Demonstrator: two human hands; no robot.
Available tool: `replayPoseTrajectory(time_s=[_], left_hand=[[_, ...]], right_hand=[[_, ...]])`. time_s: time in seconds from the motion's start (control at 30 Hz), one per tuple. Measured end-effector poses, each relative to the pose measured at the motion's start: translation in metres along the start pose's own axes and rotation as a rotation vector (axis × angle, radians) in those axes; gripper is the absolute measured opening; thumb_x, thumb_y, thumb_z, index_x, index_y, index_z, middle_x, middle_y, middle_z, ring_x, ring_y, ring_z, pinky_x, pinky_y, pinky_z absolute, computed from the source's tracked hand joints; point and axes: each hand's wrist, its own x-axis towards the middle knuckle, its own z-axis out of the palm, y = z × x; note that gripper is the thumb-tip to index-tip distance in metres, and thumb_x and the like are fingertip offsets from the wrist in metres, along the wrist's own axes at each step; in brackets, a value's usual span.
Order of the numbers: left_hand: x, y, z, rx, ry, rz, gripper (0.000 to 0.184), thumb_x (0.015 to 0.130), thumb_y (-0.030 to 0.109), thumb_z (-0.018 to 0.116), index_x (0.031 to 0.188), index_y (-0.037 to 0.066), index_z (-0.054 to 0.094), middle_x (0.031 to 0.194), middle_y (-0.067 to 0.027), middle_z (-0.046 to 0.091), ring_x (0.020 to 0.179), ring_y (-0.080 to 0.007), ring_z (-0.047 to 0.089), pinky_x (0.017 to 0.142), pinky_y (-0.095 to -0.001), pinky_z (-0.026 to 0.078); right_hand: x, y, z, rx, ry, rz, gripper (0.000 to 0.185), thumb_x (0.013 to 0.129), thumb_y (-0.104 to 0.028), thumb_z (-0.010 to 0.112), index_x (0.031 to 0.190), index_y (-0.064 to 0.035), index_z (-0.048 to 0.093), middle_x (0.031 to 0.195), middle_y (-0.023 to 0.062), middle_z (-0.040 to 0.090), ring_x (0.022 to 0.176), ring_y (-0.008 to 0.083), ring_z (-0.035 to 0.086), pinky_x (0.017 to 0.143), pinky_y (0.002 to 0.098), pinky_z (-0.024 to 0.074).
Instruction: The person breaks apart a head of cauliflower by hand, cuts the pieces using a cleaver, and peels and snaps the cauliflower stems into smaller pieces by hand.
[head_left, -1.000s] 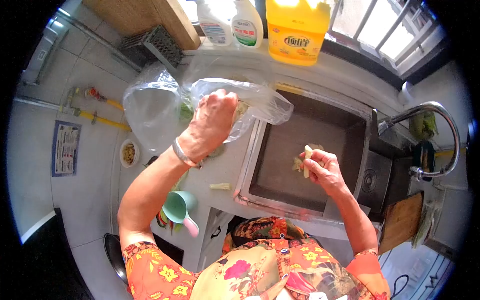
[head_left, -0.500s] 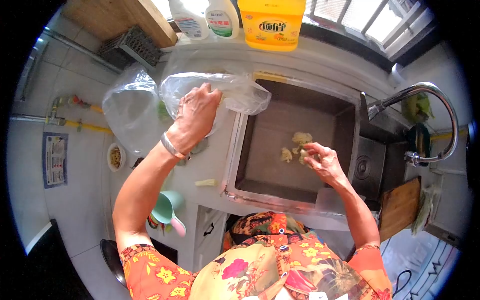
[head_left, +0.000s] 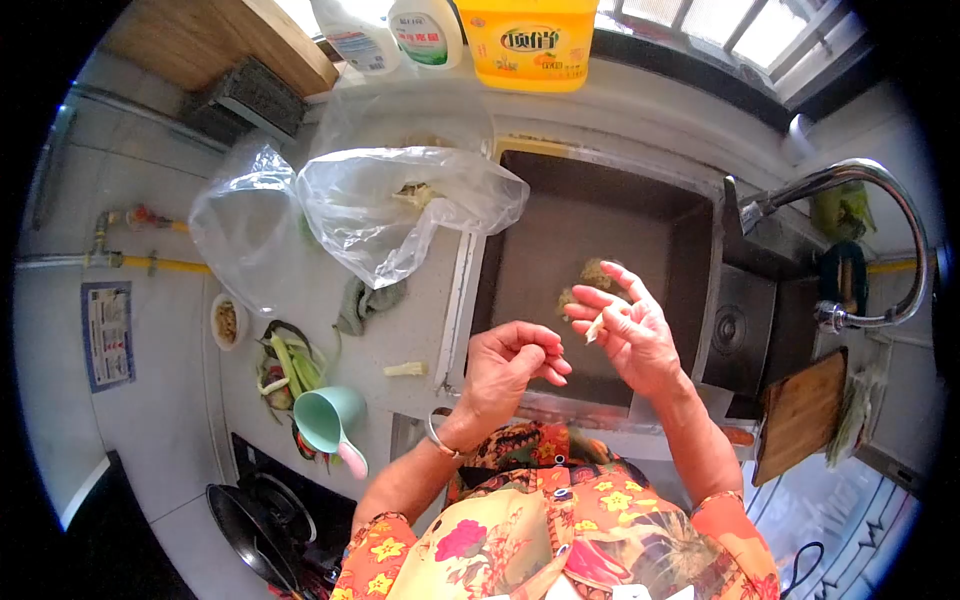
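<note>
My right hand (head_left: 637, 335) is over the sink (head_left: 540, 230), its thumb and fingers pinched on a small pale vegetable piece (head_left: 595, 328). Close beside it on the left, my left hand (head_left: 512, 368) is held with fingers curled together near the sink's front edge; what it holds, if anything, is hidden. Pale floret pieces (head_left: 597, 272) lie in the sink behind my right hand. On the counter left of the sink, an open clear plastic bag (head_left: 380, 220) has a pale vegetable piece inside. A cut pale stalk (head_left: 405, 369) lies nearer the front.
Another clear bag (head_left: 240, 225), a grey cloth (head_left: 368, 305), green vegetables (head_left: 292, 365), a mint ladle (head_left: 325, 417) and a small bowl (head_left: 229, 321) are at left. A yellow jug (head_left: 525, 45) stands behind. The faucet (head_left: 890, 180) and a cutting board (head_left: 800, 415) are at right.
My left hand has let go of the bag and moved down and right, beside my right hand. More floret pieces came to lie in the sink. My right hand has turned, palm more upward.
</note>
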Motion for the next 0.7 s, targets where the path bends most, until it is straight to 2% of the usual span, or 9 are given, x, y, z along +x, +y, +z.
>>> replayPoseTrajectory(time_s=[0.1, 0.2, 0.3, 0.43, 0.5, 0.53, 0.6, 0.63, 0.7], left_hand=[[-0.007, -0.008, -0.001, -0.068, 0.043, -0.067, 0.016, 0.086, -0.005, 0.045, 0.094, -0.004, 0.059, 0.085, -0.0116, 0.061, 0.074, -0.0202, 0.064, 0.064, -0.0296, 0.056], [-0.011, -0.012, -0.002, -0.071, 0.082, -0.066, 0.013, 0.086, -0.003, 0.05, 0.095, -0.003, 0.058, 0.085, -0.0112, 0.062, 0.074, -0.0199, 0.064, 0.064, -0.0293, 0.055], [-0.013, -0.012, 0.001, 0.001, 0.123, -0.027, 0.012, 0.085, -0.001, 0.056, 0.097, -0.002, 0.058, 0.087, -0.011, 0.063, 0.074, -0.0195, 0.064, 0.064, -0.029, 0.055], [-0.013, -0.014, 0.002, -0.091, 0.157, -0.062, 0.014, 0.085, 0.002, 0.059, 0.098, -0.001, 0.057, 0.088, -0.0112, 0.064, 0.074, -0.0193, 0.064, 0.065, -0.0289, 0.055], [-0.014, -0.016, 0.0, -0.115, 0.173, -0.062, 0.013, 0.085, 0.002, 0.058, 0.097, -0.001, 0.058, 0.088, -0.0116, 0.064, 0.073, -0.0194, 0.064, 0.065, -0.0288, 0.056], [-0.015, -0.017, -0.003, -0.108, 0.168, -0.055, 0.013, 0.085, 0.003, 0.058, 0.097, -0.001, 0.058, 0.088, -0.0121, 0.064, 0.073, -0.0194, 0.065, 0.064, -0.0286, 0.056], [-0.016, -0.015, -0.006, -0.102, 0.165, -0.048, 0.012, 0.086, 0.004, 0.058, 0.097, -0.001, 0.058, 0.087, -0.0127, 0.064, 0.073, -0.0195, 0.065, 0.064, -0.0284, 0.056], [-0.018, -0.012, -0.007, -0.114, 0.136, -0.049, 0.013, 0.087, 0.005, 0.057, 0.098, -0.002, 0.058, 0.087, -0.0131, 0.064, 0.073, -0.0195, 0.065, 0.064, -0.0281, 0.056], [-0.021, -0.004, -0.007, -0.129, 0.108, -0.051, 0.014, 0.087, 0.006, 0.057, 0.099, -0.002, 0.058, 0.087, -0.0136, 0.064, 0.072, -0.0195, 0.065, 0.064, -0.0279, 0.056]], right_hand=[[-0.001, 0.012, 0.002, -0.046, 0.01, 0.002, 0.047, 0.089, -0.012, 0.056, 0.128, -0.0033, 0.031, 0.11, 0.0184, 0.058, 0.093, 0.021, 0.059, 0.083, 0.0329, 0.0482], [0.0, 0.022, -0.001, -0.071, -0.019, 0.039, 0.036, 0.086, -0.016, 0.062, 0.113, -0.002, 0.042, 0.102, 0.0141, 0.063, 0.083, 0.0125, 0.06, 0.07, 0.0252, 0.0488], [-0.001, 0.03, 0.004, -0.056, -0.025, 0.041, 0.033, 0.085, -0.016, 0.063, 0.11, -0.0024, 0.045, 0.101, 0.013, 0.063, 0.08, 0.0113, 0.06, 0.067, 0.0245, 0.0488], [-0.001, 0.039, 0.012, -0.155, -0.024, -0.022, 0.026, 0.085, -0.017, 0.063, 0.104, -0.0033, 0.051, 0.097, 0.011, 0.064, 0.076, 0.0093, 0.059, 0.066, 0.023, 0.0486], [-0.001, 0.042, 0.014, -0.276, 0.002, -0.082, 0.018, 0.087, -0.019, 0.061, 0.097, -0.0041, 0.057, 0.085, 0.0061, 0.064, 0.069, 0.0059, 0.056, 0.06, 0.0205, 0.0455], [-0.002, 0.041, 0.015, -0.277, 0.003, -0.079, 0.018, 0.087, -0.019, 0.061, 0.097, -0.0041, 0.057, 0.085, 0.0061, 0.064, 0.069, 0.0059, 0.056, 0.06, 0.0205, 0.0455], [-0.004, 0.036, 0.02, -0.313, 0.048, -0.008, 0.018, 0.089, -0.022, 0.059, 0.092, -0.0039, 0.061, 0.073, 0.0003, 0.059, 0.061, 0.0035, 0.05, 0.053, 0.0181, 0.0396], [-0.004, 0.036, 0.022, -0.314, 0.048, -0.006, 0.018, 0.089, -0.022, 0.059, 0.092, -0.0039, 0.061, 0.073, 0.0003, 0.059, 0.061, 0.0035, 0.05, 0.053, 0.0181, 0.0396], [-0.004, 0.036, 0.026, -0.387, 0.058, 0.02, 0.019, 0.09, -0.022, 0.057, 0.091, -0.0033, 0.06, 0.065, -0.0028, 0.053, 0.053, 0.0022, 0.045, 0.046, 0.0175, 0.0332]])
